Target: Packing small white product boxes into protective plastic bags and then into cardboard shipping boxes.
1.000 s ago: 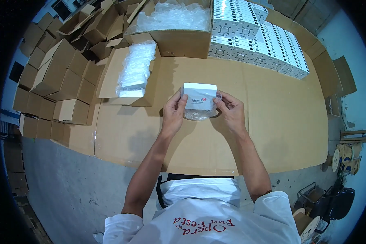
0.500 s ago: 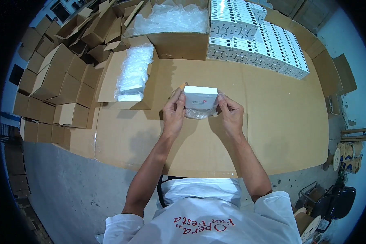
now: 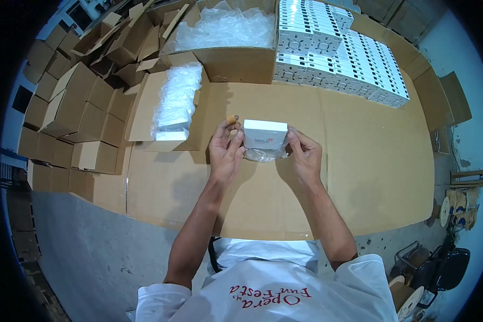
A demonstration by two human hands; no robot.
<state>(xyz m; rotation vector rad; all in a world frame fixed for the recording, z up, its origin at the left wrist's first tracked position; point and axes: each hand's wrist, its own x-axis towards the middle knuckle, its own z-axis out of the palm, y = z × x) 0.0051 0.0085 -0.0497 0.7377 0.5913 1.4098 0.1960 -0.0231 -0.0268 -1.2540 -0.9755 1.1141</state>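
A small white box [image 3: 265, 130] with a small red mark on its front stands over the middle of the cardboard table. Its lower part sits in a clear plastic bag [image 3: 264, 155]. At the box's right side, my right hand [image 3: 306, 153] pinches the bag's edge between thumb and fingers. My left hand [image 3: 225, 150] is beside the left side, thumb and index finger spread apart, the thumb close to the box. An orange-brown wrap [image 3: 232, 119] covers a fingertip of that hand. Whether its lower fingers touch the bag is hard to see.
Left of my hands, an open carton [image 3: 139, 126] holds a row of bagged white boxes [image 3: 175, 99]. Behind it stands a large carton [image 3: 236, 64] of clear plastic bags [image 3: 225, 27]. White patterned boxes [image 3: 343, 64] are stacked at back right; brown cartons [image 3: 75, 118] pile up far left.
My left thumb and index finger have come apart, and that hand has shifted slightly left of the box. The right hand keeps its pinch. The whole view has tilted a little.
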